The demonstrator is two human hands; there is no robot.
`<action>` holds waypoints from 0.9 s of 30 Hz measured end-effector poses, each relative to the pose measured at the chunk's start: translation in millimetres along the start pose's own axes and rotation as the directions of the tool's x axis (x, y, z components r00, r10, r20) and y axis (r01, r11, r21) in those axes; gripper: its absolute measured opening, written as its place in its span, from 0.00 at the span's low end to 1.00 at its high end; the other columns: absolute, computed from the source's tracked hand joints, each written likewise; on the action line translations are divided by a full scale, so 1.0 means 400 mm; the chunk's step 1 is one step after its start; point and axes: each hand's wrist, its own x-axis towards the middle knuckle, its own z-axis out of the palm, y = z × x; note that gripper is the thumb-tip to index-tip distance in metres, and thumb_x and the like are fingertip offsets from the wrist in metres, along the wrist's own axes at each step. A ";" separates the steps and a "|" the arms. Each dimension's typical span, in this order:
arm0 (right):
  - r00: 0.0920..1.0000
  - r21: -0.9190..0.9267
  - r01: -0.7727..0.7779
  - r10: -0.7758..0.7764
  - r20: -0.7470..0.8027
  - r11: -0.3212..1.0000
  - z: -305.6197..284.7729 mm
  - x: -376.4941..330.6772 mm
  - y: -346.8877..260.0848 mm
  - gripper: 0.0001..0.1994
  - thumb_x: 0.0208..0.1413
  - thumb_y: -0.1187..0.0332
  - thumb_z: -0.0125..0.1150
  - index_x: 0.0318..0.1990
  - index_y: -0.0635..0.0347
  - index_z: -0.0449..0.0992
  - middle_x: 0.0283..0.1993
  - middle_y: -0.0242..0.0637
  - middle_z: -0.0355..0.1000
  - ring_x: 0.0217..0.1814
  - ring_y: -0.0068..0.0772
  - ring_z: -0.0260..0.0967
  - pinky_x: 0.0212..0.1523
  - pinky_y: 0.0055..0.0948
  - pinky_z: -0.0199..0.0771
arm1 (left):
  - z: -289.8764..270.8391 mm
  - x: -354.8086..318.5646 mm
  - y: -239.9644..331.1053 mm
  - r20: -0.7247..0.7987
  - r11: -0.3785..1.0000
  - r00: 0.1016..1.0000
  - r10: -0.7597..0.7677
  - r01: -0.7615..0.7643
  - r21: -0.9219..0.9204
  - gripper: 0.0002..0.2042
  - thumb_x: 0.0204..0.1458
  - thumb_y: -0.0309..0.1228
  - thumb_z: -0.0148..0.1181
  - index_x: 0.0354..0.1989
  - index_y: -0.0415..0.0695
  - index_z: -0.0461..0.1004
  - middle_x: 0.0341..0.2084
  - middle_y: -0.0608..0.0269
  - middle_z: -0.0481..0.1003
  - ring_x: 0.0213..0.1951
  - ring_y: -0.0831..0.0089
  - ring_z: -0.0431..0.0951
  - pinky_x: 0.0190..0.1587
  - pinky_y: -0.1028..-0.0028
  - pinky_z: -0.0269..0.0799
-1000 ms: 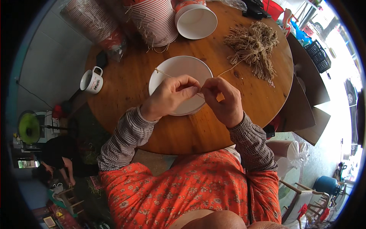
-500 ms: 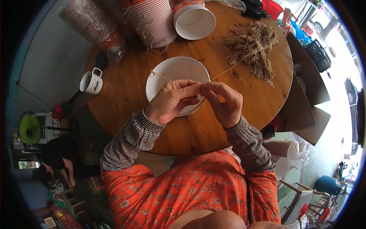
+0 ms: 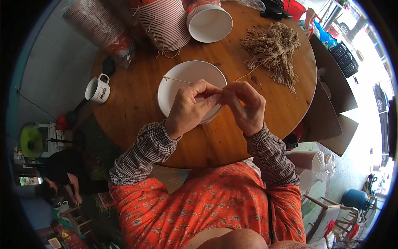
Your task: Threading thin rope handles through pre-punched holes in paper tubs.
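A white-lined paper bucket (image 3: 174, 93) stands on the round wooden table in front of me, its mouth facing up. A thin twine (image 3: 177, 79) is knotted at the left of its rim and runs across the opening to my fingers. My left hand (image 3: 188, 108) pinches the twine over the bucket's right side. Fingertip to fingertip with it, my right hand (image 3: 248, 106) is also closed in a pinch; a strand leads from there toward the twine bundle (image 3: 275, 52). The exact spot between the fingertips is hidden.
At the back stand a tall stack of striped paper buckets (image 3: 166, 27) with twine handles and a tipped white bucket (image 3: 210, 25). A white enamel mug (image 3: 99, 89) sits at the left edge. Open cardboard boxes (image 3: 327, 108) are at the right. Another person (image 3: 68, 170) bends down at far left.
My left hand has turned and shifted slightly up, its fingers still meeting the right hand's. The twine across the bucket lies at a flatter angle. The view has moved slightly.
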 end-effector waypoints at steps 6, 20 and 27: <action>0.999 0.053 -0.052 0.052 0.003 0.997 0.007 -0.005 0.002 0.03 0.58 0.78 0.54 0.38 0.66 0.70 0.29 0.34 0.74 0.31 0.21 0.75 0.33 0.21 0.75 | 0.000 -0.009 -0.011 -0.027 1.000 0.999 0.021 -0.021 -0.015 0.05 0.55 0.25 0.59 0.37 0.36 0.76 0.32 0.62 0.78 0.38 0.77 0.78 0.43 0.77 0.73; 1.000 -0.057 0.003 -0.004 -0.016 0.998 0.007 0.006 0.000 0.03 0.59 0.76 0.52 0.39 0.63 0.67 0.27 0.35 0.75 0.29 0.22 0.76 0.31 0.21 0.74 | 0.009 -0.048 0.012 -0.076 0.939 0.969 0.235 -0.206 0.276 0.04 0.49 0.21 0.60 0.32 0.39 0.72 0.26 0.62 0.73 0.31 0.74 0.76 0.38 0.74 0.70; 0.983 -0.278 0.181 -0.169 0.064 0.944 0.013 0.030 -0.015 0.03 0.56 0.76 0.55 0.37 0.63 0.71 0.29 0.34 0.74 0.26 0.24 0.73 0.28 0.23 0.73 | 0.024 -0.062 0.003 -0.023 0.726 0.877 0.480 -0.382 0.571 0.06 0.43 0.19 0.59 0.30 0.41 0.73 0.26 0.61 0.74 0.29 0.61 0.74 0.40 0.68 0.66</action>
